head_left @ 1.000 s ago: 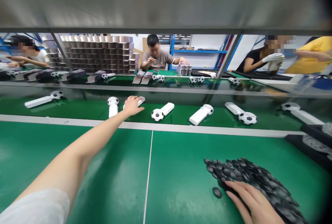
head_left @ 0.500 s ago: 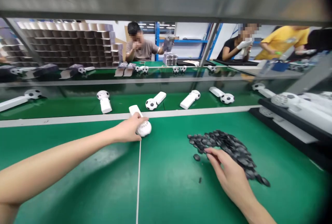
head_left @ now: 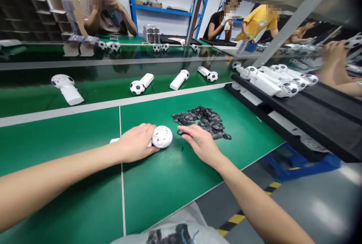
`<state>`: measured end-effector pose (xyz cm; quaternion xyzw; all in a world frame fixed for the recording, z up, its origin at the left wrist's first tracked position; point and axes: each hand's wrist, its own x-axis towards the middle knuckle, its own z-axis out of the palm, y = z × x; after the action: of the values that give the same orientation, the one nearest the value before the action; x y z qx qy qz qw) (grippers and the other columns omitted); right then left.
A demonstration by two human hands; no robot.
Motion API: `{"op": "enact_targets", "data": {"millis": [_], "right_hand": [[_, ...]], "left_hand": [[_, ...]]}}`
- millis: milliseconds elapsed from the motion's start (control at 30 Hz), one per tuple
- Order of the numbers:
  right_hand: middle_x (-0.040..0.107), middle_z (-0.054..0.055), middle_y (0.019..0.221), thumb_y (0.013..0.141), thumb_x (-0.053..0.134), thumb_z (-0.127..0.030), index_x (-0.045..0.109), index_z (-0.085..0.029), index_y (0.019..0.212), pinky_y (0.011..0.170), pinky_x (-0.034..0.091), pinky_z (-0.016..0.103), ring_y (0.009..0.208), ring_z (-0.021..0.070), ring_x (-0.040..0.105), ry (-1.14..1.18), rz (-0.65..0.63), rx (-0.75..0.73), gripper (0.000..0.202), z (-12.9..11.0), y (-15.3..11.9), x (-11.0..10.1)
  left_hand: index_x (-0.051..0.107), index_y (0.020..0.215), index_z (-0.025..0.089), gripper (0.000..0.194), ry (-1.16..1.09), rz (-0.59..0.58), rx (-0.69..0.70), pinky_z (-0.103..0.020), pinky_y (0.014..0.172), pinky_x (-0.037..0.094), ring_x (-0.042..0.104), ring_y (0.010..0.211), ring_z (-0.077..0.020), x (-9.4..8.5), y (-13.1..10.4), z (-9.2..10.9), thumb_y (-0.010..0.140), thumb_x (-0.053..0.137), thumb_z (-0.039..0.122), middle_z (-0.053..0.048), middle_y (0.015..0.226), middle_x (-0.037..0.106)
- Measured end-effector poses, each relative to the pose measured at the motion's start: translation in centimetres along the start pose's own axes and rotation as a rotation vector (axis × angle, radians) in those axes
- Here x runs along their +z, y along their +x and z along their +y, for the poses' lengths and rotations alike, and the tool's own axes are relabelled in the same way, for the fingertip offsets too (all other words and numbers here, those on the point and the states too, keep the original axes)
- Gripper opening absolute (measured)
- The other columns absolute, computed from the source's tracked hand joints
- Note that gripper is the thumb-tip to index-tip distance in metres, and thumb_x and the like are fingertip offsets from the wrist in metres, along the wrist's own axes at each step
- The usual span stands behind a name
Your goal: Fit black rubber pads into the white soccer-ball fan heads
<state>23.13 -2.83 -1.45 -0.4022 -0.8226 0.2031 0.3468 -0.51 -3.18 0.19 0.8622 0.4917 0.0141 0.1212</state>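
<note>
My left hand [head_left: 138, 142] is wrapped round the handle of a white handheld fan [head_left: 162, 137]. The fan lies low over the green table, its round slotted head pointing right and its handle end showing past my wrist side. Close to the right of that head is my right hand [head_left: 199, 142], palm down, thumb and fingertips apart at the left edge of a pile of small black discs [head_left: 210, 119]. One dark disc shows under the fingertips; whether they touch it is unclear. A tiny black sliver [head_left: 182, 148] lies just below.
Several football-patterned fans [head_left: 137, 87] lie along the green belt [head_left: 107, 82] beyond the table's pale edge strip. At right, black trays [head_left: 308, 104] are stacked with more fans. A slanted metal post [head_left: 294, 21] rises behind. Several people work across the line.
My view has swung right and down. My left hand has drawn the fan nearer and turned its head to the right. My right hand has moved left, towards the fan.
</note>
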Motion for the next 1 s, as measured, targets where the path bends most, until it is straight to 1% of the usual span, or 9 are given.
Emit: {"op": "enact_targets", "data": {"millis": [133,200,267,333,467,600,767,867,1000], "right_hand": [[0.064,0.004,0.089,0.088,0.048,-0.020,0.061,-0.020,0.094,0.077,0.048,0.029,0.083,0.0143,0.059,0.077,-0.078,0.007,0.015,-1.4,0.0,0.4],[0.064,0.002,0.086,0.087,0.050,-0.021,0.060,-0.021,0.091,0.075,0.049,0.029,0.079,0.0139,0.059,0.136,-0.099,0.011,0.011,-2.1,0.0,0.8],[0.063,0.002,0.087,0.085,0.053,-0.021,0.061,-0.021,0.088,0.079,0.048,0.031,0.084,0.0147,0.058,0.174,-0.106,-0.028,0.008,-2.8,0.1,1.4],[0.059,0.004,0.093,0.082,0.057,-0.020,0.062,-0.021,0.082,0.085,0.046,0.035,0.093,0.0168,0.055,0.166,-0.094,-0.065,0.005,-3.4,0.2,2.1],[0.052,0.005,0.103,0.078,0.062,-0.020,0.061,-0.022,0.075,0.092,0.041,0.042,0.103,0.0199,0.049,0.139,-0.060,-0.049,0.003,-3.9,0.6,3.5],[0.048,0.006,0.110,0.076,0.063,-0.021,0.055,-0.020,0.074,0.096,0.038,0.042,0.109,0.0205,0.046,0.167,-0.040,0.004,0.009,-3.8,0.8,4.2],[0.045,0.010,0.122,0.074,0.064,-0.024,0.045,-0.021,0.092,0.093,0.041,0.043,0.119,0.0227,0.040,0.222,-0.009,0.091,0.026,-3.4,0.6,4.6],[0.040,0.014,0.131,0.077,0.061,-0.027,0.039,-0.020,0.109,0.089,0.045,0.041,0.119,0.0232,0.043,0.279,-0.049,0.136,0.040,-3.3,0.4,4.8],[0.043,0.015,0.130,0.078,0.058,-0.025,0.036,-0.018,0.119,0.085,0.048,0.037,0.118,0.0233,0.045,0.275,-0.055,0.120,0.048,-3.6,0.3,5.2]], "left_hand": [[0.032,0.132,0.013,0.072,-0.033,-0.008,-0.118,-0.043,0.089,0.040,0.047,0.108,-0.0323,0.1,-1.3,0.0,0.075,0.055,0.051,-0.016,0.119,0.050],[0.021,0.138,0.017,0.088,-0.080,0.040,-0.099,-0.044,0.092,0.038,0.043,0.113,-0.0326,-0.1,-1.5,-0.1,0.069,0.063,0.052,-0.015,0.124,0.045],[0.018,0.139,0.024,0.095,-0.139,0.080,-0.040,-0.044,0.095,0.036,0.039,0.116,-0.0320,-0.4,-1.4,-0.2,0.064,0.068,0.051,-0.012,0.128,0.041],[0.022,0.138,0.028,0.093,-0.200,0.071,0.016,-0.043,0.095,0.035,0.039,0.118,-0.0312,-0.6,-1.0,-0.2,0.061,0.071,0.049,-0.009,0.131,0.039],[0.031,0.133,0.026,0.085,-0.331,0.024,0.045,-0.038,0.087,0.041,0.049,0.108,-0.0280,-0.4,-0.4,-0.4,0.062,0.071,0.050,-0.008,0.123,0.048],[0.039,0.127,0.029,0.071,-0.400,0.072,0.054,-0.034,0.080,0.044,0.053,0.101,-0.0246,-0.1,-0.3,-0.5,0.066,0.068,0.050,-0.005,0.115,0.052],[0.043,0.124,0.028,0.063,-0.398,0.074,0.043,-0.031,0.074,0.044,0.054,0.094,-0.0225,-0.2,-0.3,-0.5,0.069,0.067,0.047,-0.004,0.107,0.055],[0.040,0.128,0.029,0.062,-0.399,0.060,0.058,-0.031,0.074,0.043,0.054,0.094,-0.0228,-0.2,-0.3,-0.6,0.072,0.064,0.046,-0.004,0.109,0.055],[0.042,0.127,0.027,0.059,-0.388,0.092,0.077,-0.032,0.078,0.043,0.054,0.097,-0.0233,0.0,-0.2,-0.7,0.074,0.062,0.043,-0.005,0.111,0.056]]}}
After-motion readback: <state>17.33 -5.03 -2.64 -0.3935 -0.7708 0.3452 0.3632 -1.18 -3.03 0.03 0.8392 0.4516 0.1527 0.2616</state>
